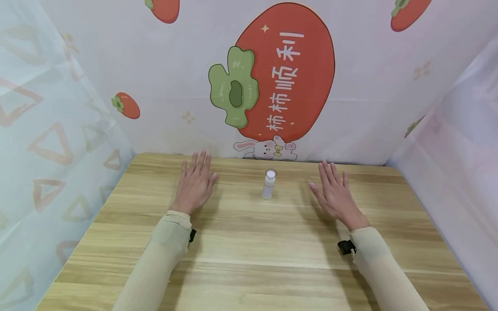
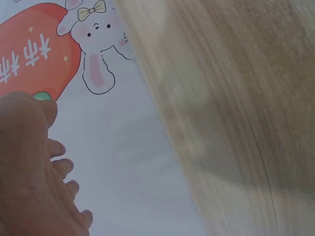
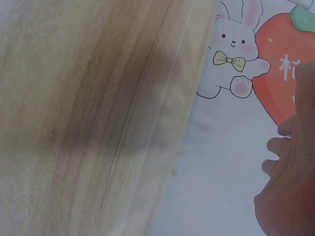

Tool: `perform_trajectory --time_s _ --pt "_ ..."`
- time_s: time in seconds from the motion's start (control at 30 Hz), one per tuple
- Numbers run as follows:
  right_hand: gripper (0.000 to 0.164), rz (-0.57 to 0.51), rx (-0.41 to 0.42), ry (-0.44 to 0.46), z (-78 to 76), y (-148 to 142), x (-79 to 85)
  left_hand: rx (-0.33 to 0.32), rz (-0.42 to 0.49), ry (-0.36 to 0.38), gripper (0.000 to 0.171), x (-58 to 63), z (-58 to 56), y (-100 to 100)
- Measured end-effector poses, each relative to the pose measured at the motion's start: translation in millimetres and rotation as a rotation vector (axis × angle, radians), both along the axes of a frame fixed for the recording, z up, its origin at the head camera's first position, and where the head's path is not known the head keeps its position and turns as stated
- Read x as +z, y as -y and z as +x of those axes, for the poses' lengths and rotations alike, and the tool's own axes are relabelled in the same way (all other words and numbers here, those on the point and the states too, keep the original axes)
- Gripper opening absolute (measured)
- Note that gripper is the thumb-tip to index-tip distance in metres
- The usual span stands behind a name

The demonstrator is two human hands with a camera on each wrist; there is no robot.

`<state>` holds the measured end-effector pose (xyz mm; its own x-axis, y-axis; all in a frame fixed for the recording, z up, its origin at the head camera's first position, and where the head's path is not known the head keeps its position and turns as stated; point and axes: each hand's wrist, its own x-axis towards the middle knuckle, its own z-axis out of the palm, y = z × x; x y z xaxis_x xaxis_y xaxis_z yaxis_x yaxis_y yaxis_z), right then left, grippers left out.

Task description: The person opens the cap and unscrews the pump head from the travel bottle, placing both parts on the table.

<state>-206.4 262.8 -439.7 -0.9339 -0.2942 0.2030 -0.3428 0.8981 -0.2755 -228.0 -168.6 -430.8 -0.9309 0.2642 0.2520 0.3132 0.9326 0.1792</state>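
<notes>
A small, pale bottle with a white cap (image 1: 268,185) stands upright on the wooden table (image 1: 249,250), near its back edge in the head view. To its left is my left hand (image 1: 193,183), palm down with straight fingers, apart from the bottle. My right hand (image 1: 335,196) lies to the bottle's right in much the same pose, thumb toward the middle. Neither hand holds anything. Each wrist view shows its own hand, the left (image 2: 24,172) and the right (image 3: 290,172), at the frame's side with fingertips partly seen.
Behind the table rises a white cloth backdrop (image 1: 163,65) printed with persimmons and a rabbit. Cloth walls stand at the left (image 1: 50,164) and right (image 1: 463,142). A black band piece (image 1: 345,247) sits at the right wrist.
</notes>
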Motion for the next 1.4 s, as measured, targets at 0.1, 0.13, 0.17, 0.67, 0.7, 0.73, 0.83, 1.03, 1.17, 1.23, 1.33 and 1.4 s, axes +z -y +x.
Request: perform_trajectory --time_s 0.1,0.13,0.17,0.67,0.7,0.73,0.83,1.03,1.17,1.23,1.33,1.4 --pt "0.076 0.000 0.014 -0.004 -1.2 1 -0.8 -0.005 0.006 -0.001 0.064 0.0 -0.3 -1" --pt "0.076 0.001 0.019 -0.009 -1.5 1 -1.1 -0.005 0.006 0.001 0.064 -0.1 -0.5 -1" --pt "0.076 -0.001 0.024 -0.009 -1.7 1 -1.4 -0.005 0.006 0.005 0.064 -0.1 -0.5 -2" --pt "0.074 -0.007 0.041 0.012 -0.8 4 -4.8 -0.017 -0.005 0.038 0.066 2.5 1.2 -12" --pt "0.074 -0.011 0.043 0.019 -0.7 3 -4.9 -0.021 -0.005 0.040 0.066 2.6 1.5 -14" --pt "0.074 -0.016 0.044 0.021 -0.7 3 -5.0 -0.024 0.002 0.048 0.066 2.9 1.6 -15" --pt "0.073 -0.028 0.050 0.024 -0.6 3 -5.1 -0.035 0.010 0.047 0.066 2.1 1.6 -18" --pt "0.071 -0.058 0.068 -0.005 0.1 4 -4.4 -0.057 0.034 0.021 0.064 0.2 2.9 -22" --pt "0.069 -0.086 0.076 -0.011 1.4 4 -3.9 -0.069 0.052 -0.002 0.062 -1.1 4.1 -27" --pt "0.068 -0.093 0.074 -0.005 2.2 5 -3.7 -0.075 0.059 -0.010 0.061 -0.6 4.9 -29" --pt "0.067 -0.099 0.065 0.007 3.8 6 -2.4 -0.083 0.068 -0.015 0.061 0.4 5.6 -35" --pt "0.066 -0.104 0.059 0.012 4.8 6 -1.8 -0.094 0.074 -0.018 0.061 0.4 5.5 -38"
